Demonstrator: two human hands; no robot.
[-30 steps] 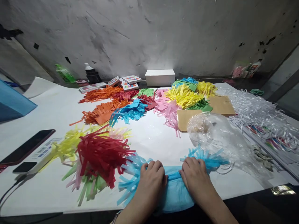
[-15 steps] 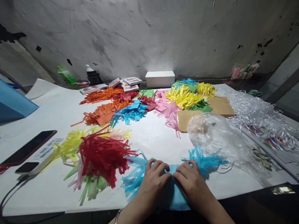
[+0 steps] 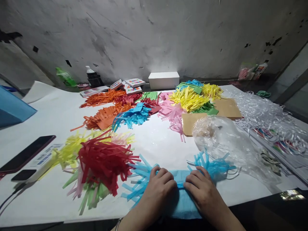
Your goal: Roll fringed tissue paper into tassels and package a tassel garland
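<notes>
Head view: the left hand (image 3: 161, 187) and the right hand (image 3: 201, 189) had their fingers curled closed on the blue tissue paper (image 3: 184, 205), which lay beneath and between them, its fringed ends spreading outward past the knuckles. Uneven pressure or an outward pull from either set of fingertips could have torn the thin sheet or skewed its narrow fold. The red fringe (image 3: 103, 160), left of the left fingers, nearly met the blue strips, so a sideways slide risked tangling them.
</notes>
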